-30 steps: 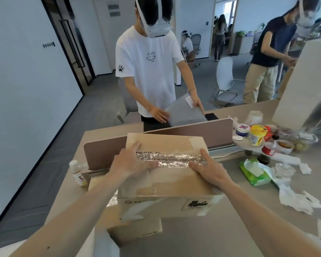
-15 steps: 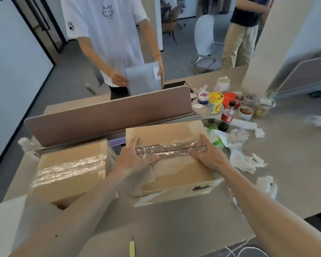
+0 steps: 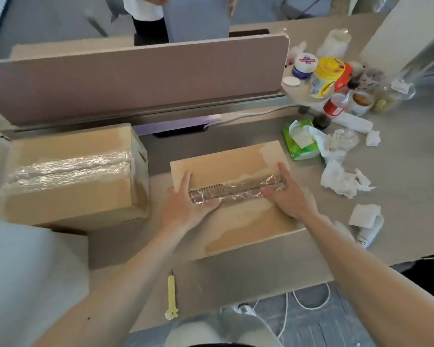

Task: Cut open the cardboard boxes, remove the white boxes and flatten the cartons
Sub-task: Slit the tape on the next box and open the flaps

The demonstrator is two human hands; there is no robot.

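A brown cardboard box (image 3: 238, 221) lies on the desk in front of me, its top seam covered with crinkled clear tape. My left hand (image 3: 186, 204) rests flat on the left part of its top, thumb along the tape. My right hand (image 3: 288, 196) lies flat on the right part, fingers over the tape's end. A second taped cardboard box (image 3: 73, 176) stands to the left. A pale yellow box cutter (image 3: 171, 295) lies on the desk near the front edge, apart from both hands.
A brown desk divider (image 3: 135, 76) runs across the back. Jars, bottles, a green tissue pack (image 3: 300, 140) and crumpled tissues (image 3: 341, 179) crowd the right side. A white object (image 3: 23, 276) fills the lower left. A person stands behind the divider. Cables hang below the desk edge.
The view has tilted down and the box has come lower and nearer on the desk. Both hands stay flat on its top. The cutter and the second box have come into view.
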